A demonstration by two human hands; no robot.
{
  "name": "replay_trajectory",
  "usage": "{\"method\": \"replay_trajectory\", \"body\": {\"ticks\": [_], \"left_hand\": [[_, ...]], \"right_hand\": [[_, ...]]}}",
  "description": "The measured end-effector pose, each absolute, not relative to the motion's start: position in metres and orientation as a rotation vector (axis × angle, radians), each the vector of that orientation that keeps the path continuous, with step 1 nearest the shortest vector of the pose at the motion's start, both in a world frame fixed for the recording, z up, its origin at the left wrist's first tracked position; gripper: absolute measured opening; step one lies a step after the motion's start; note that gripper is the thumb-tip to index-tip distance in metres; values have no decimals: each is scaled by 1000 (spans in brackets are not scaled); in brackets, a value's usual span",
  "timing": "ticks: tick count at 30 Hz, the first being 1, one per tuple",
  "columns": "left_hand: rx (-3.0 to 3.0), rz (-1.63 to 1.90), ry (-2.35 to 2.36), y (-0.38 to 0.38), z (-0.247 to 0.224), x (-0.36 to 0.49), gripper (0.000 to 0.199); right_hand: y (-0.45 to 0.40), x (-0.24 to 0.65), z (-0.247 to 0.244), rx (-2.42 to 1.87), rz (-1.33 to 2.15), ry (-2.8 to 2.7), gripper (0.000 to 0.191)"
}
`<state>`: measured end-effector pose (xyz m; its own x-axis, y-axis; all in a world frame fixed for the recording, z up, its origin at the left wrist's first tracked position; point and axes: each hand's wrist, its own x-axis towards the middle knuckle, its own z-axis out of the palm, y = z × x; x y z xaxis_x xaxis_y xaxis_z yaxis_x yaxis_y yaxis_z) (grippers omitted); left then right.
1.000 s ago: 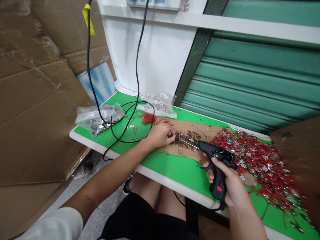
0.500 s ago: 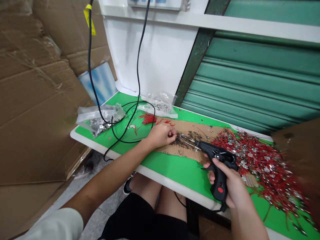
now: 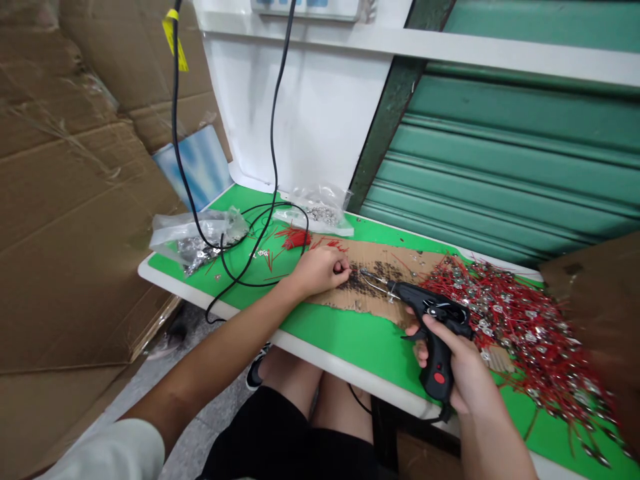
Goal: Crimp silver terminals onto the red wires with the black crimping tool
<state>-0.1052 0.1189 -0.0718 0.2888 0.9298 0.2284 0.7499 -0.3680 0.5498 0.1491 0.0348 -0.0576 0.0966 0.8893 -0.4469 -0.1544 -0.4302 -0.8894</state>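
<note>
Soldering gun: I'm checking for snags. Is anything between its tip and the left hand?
Nothing visible stands between the left hand and the tip of the soldering gun. Scorched cardboard lies below; the looped black cable is to the left of the hand.

From here, the person's (image 3: 290, 433) view has swung slightly rightward; any shift of left hand (image 3: 323, 270) or right hand (image 3: 457, 357) is too small to tell.

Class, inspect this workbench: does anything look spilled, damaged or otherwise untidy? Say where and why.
The cardboard mid-bench looks damaged: dark, scorch-like spots and a ragged near edge. Loose red wires lie scattered left of it, near the looping black cord. The heap of wired metal pieces at right sprawls untidily, though perhaps deliberately piled.
</note>
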Motion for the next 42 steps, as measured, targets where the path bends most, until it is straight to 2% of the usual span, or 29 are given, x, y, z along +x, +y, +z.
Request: {"method": "replay_trajectory", "body": {"ticks": [34, 42], "left_hand": [[2273, 746, 1505, 120, -76, -103, 15], [2267, 769, 1509, 121, -78, -103, 15]], "right_hand": [[34, 141, -51, -1473, 1513, -727, 43], [24, 143, -52, -1288, 1473, -666, 43]]}}
